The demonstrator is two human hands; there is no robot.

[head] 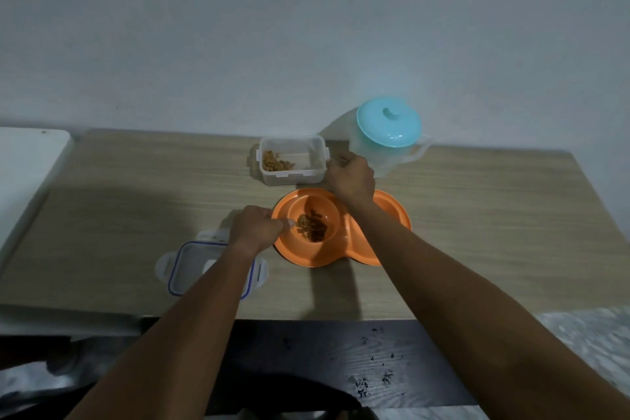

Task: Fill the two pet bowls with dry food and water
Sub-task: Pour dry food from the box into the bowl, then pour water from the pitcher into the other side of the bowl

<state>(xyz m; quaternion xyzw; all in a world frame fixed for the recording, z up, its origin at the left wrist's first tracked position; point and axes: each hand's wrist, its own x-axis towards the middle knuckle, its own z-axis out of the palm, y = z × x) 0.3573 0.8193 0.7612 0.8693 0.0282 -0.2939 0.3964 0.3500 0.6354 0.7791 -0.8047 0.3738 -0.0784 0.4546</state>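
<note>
An orange double pet bowl (306, 254) lies on the wooden table. Its left well holds brown dry food (312, 228); my right forearm hides most of the right well. My left hand (255, 228) grips the bowl's left rim, thumb over the edge. My right hand (349, 174) hovers just past the bowl with fingers curled, beside the right end of a clear plastic food container (317, 160) that has some kibble in its left part. Whether it pinches anything is hidden. A clear water pitcher (414, 155) with a turquoise lid stands behind the right hand.
The container's clear lid (191, 266) with blue seal lies at the table's front left, partly under my left forearm. A white surface (27, 174) adjoins the table on the left. The wall runs along the table's back edge. A dark bench (341, 361) sits below the front edge.
</note>
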